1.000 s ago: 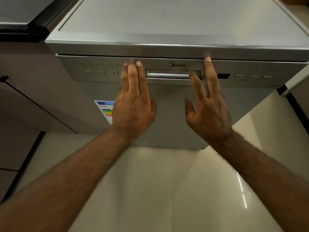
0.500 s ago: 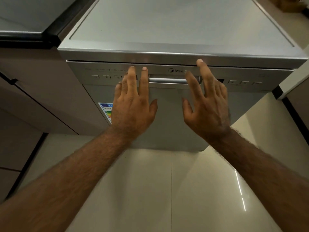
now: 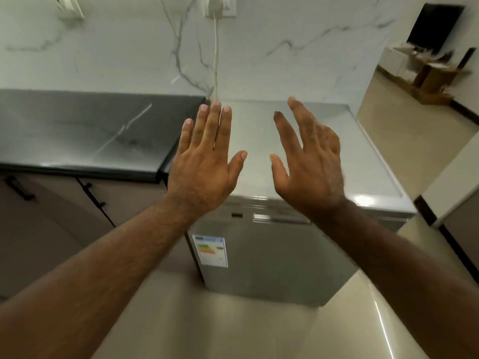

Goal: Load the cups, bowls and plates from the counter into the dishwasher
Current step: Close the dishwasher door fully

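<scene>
left hand (image 3: 204, 164): raised just at 9 o'clock of the frame centre, back toward the camera. The four fingers are straight and close together, the thumb is spread toward 3 o'clock, and it grips nothing.
right hand (image 3: 311, 169): beside the left hand at its 3 o'clock, apart from it. The fingers are straight and slightly fanned, the thumb is spread toward 9 o'clock, and it grips nothing.
dishwasher (image 3: 272, 263): silver-grey, box-shaped, metal-faced freestanding unit. It stands on the floor at 6 o'clock of both hands, with its back toward the wall. The door is shut under the top panel.
dishwasher top (image 3: 254, 141): flat pale grey panel with a raised rim, visible between and behind the two hands.
door handle (image 3: 274, 218): horizontal brushed-metal bar at the upper door edge. Its 3 o'clock end is hidden by the right wrist.
energy label (image 3: 210, 251): white rectangular sticker with coloured bars, on the door's upper corner toward 9 o'clock.
tabletop (image 3: 77, 130): black glossy stone slab with pale veins, adjoining the dishwasher at its 9 o'clock.
cabinets (image 3: 51, 229): brown-grey flat fronts under the tabletop, fitted with black bar handles (image 3: 19, 189).
wall (image 3: 285, 35): white marble with grey veins, at 12 o'clock behind the tabletop and dishwasher.
cable (image 3: 215, 55): thin white cord hanging from a white wall socket (image 3: 220, 6) down behind the dishwasher top.
floor (image 3: 207, 327): glossy beige tiles at 6 o'clock.
cardboard boxes (image 3: 435, 79): brown and blurred, on the floor well apart at 2 o'clock.
</scene>
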Motion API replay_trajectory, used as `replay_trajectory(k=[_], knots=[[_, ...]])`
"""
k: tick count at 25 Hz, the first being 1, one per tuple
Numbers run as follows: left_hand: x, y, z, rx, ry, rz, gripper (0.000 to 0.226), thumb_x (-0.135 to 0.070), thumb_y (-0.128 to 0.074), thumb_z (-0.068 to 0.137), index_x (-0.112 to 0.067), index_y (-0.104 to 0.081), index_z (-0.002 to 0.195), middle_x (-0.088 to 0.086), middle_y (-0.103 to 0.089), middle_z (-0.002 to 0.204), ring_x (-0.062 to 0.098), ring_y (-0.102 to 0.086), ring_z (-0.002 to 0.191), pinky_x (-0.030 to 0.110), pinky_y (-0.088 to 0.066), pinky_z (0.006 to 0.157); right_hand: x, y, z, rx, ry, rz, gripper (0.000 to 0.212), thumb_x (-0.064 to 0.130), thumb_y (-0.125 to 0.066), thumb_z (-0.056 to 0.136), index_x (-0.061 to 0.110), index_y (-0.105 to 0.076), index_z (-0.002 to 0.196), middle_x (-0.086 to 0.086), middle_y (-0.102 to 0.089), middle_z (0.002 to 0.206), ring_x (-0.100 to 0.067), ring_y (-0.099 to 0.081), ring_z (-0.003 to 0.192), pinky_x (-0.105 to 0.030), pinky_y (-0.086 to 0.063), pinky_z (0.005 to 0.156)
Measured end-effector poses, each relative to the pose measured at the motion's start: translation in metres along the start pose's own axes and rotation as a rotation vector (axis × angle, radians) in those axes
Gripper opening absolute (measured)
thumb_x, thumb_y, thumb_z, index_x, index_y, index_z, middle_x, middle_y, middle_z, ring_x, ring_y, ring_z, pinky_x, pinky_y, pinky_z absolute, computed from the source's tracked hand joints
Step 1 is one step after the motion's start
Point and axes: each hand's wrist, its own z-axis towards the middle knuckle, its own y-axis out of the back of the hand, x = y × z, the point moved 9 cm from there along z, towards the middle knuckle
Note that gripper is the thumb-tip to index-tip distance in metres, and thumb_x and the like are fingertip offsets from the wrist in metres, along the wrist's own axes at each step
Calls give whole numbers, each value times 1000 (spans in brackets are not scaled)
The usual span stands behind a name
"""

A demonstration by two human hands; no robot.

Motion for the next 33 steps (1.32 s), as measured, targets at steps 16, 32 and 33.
replay_trajectory(k=[16, 32, 33], knots=[[25, 348, 189, -191, 12, 86, 80, -66, -10, 102, -16, 0, 164, 6, 3, 172, 25, 5, 159, 48, -3, 128, 46, 286, 270, -115, 17, -146, 82, 52, -50, 96, 19, -12, 161, -9, -7, 169, -30, -10, 155, -60, -15, 121], [57, 428, 237, -310, 3, 121, 80, -64, -15, 103, -13, -2, 164, 8, -1, 172, 26, 0, 159, 46, -4, 128, 43, 340, 310, -159, 33, -162, 80, 44, -56, 96, 16, -16, 160, -11, -11, 168, -31, -15, 154, -59, -20, 120], [65, 421, 246, -313, -1, 111, 80, -64, -16, 103, -13, -2, 164, 8, -1, 172, 26, 0, 159, 45, -4, 128, 43, 330, 318, -155, 31, -168, 80, 45, -56, 96, 16, -17, 160, -11, -12, 168, -31, -16, 154, -59, -20, 120]])
